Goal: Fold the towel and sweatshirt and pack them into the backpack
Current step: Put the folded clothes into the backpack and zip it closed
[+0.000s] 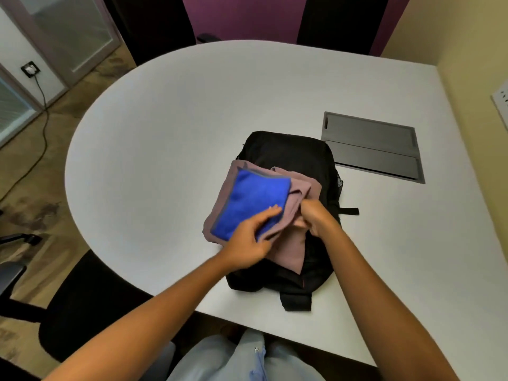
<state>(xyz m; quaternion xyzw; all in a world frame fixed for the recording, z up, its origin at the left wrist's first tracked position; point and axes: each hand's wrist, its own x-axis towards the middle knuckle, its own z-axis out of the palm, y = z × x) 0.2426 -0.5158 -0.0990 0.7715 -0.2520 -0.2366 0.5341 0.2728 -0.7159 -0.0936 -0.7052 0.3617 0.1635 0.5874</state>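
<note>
At the far left a black chair (90, 303) stands just beside the rounded edge of the white table (165, 127), whose left half offers broad bare room. The folded mauve sweatshirt (294, 243) overhangs the left edge of the black backpack (294, 152), with the folded blue towel (253, 204) stacked on top of it. The left hand (247, 240) holds this bundle at its near edge, fingers lying on the towel and the thumb hidden underneath. Just beside it, the right hand (319, 218) is curled, gripping a fold of the sweatshirt over the backpack. Farther right, a grey cable hatch (373, 147) sits flush in the table, apart from the backpack, near the cream wall (472, 64).
</note>
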